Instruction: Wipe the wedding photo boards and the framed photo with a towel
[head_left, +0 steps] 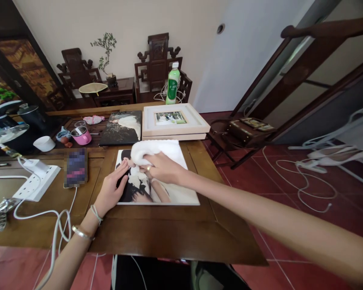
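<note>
A photo panel point(181, 195) with a picture of people lies flat on the wooden table, near its front edge. My left hand point(116, 183) rests on the panel's left side with its fingers stretched out. In my right hand point(160, 167) is a white cloth point(166, 147), bunched under the fingers and pressed on the upper part of the panel. The cloth and my right hand hide part of the picture. Just behind the panel lie a dark picture panel point(121, 131) and white-framed pictures point(196, 121), which look stacked.
A green bottle point(172, 86) stands behind the frames. On the left are a phone point(75, 167) with a cable, a white power strip point(36, 183), a pink mug point(82, 136) and a white cup point(44, 143). White cables loop near my left forearm. The wooden table point(169, 229) ends at the right.
</note>
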`<state>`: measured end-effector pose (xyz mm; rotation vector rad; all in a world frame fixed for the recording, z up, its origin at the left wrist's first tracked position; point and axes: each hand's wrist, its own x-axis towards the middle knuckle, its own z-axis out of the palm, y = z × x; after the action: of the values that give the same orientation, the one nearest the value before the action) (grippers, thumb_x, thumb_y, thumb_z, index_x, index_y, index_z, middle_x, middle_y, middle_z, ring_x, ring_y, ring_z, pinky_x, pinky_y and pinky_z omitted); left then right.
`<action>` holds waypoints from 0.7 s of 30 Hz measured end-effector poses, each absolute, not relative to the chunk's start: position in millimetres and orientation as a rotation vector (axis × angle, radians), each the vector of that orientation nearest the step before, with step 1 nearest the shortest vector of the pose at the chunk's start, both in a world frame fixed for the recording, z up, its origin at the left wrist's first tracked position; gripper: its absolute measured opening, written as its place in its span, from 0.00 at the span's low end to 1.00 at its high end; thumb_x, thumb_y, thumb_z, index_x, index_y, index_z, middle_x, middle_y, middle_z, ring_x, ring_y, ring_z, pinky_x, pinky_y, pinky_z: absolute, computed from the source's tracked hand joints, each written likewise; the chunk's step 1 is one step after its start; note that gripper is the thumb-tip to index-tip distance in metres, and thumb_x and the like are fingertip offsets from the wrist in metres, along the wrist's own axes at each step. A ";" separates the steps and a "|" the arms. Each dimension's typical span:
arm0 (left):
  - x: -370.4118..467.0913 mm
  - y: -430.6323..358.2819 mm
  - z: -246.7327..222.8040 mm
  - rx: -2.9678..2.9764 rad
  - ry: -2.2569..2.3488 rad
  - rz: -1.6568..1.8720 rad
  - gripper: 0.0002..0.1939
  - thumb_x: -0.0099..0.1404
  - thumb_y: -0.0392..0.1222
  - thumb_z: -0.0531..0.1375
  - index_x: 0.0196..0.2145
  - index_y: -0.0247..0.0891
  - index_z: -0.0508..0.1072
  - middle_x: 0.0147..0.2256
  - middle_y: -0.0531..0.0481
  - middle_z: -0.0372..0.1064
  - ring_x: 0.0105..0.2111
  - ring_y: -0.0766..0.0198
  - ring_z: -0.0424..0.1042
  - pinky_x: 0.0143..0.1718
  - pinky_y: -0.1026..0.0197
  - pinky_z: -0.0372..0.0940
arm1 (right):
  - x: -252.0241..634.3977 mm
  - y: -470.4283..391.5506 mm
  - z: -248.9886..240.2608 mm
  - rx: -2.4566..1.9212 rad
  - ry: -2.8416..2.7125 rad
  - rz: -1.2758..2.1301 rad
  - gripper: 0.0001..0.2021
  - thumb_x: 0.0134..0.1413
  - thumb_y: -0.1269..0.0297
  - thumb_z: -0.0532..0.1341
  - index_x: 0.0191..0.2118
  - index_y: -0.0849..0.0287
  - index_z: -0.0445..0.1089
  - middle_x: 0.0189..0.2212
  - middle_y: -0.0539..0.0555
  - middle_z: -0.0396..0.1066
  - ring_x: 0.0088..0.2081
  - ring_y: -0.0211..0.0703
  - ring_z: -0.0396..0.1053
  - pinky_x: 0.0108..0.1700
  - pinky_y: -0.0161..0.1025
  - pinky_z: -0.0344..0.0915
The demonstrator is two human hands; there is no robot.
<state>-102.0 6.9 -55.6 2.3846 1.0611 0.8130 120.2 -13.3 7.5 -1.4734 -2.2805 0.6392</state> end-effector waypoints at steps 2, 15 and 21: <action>-102.1 7.7 -56.6 2.394 1.079 0.809 0.22 0.71 0.45 0.51 0.58 0.34 0.69 0.61 0.41 0.62 0.63 0.53 0.59 0.65 0.47 0.54 | 107.9 6.6 11.9 -1.435 -2.281 0.648 0.16 0.59 0.73 0.49 0.46 0.58 0.72 0.48 0.57 0.74 0.53 0.54 0.68 0.54 0.48 0.61; -102.0 8.5 -58.2 2.398 1.086 0.826 0.22 0.70 0.44 0.52 0.57 0.32 0.70 0.61 0.40 0.63 0.62 0.54 0.60 0.65 0.48 0.55 | 127.0 5.8 2.1 -1.441 -2.308 0.548 0.13 0.57 0.72 0.53 0.42 0.60 0.73 0.44 0.58 0.76 0.44 0.50 0.73 0.44 0.38 0.65; -102.0 7.1 -57.4 2.400 1.076 0.828 0.22 0.70 0.44 0.52 0.59 0.34 0.68 0.62 0.40 0.60 0.63 0.55 0.59 0.64 0.48 0.55 | 204.2 -19.8 -10.6 -1.626 -2.248 0.364 0.14 0.57 0.73 0.50 0.41 0.63 0.72 0.40 0.64 0.76 0.42 0.55 0.73 0.42 0.45 0.67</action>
<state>-102.0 7.1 -57.4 2.4000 1.0764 0.8279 204.2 -19.8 -10.6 -1.6261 -2.2478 0.3642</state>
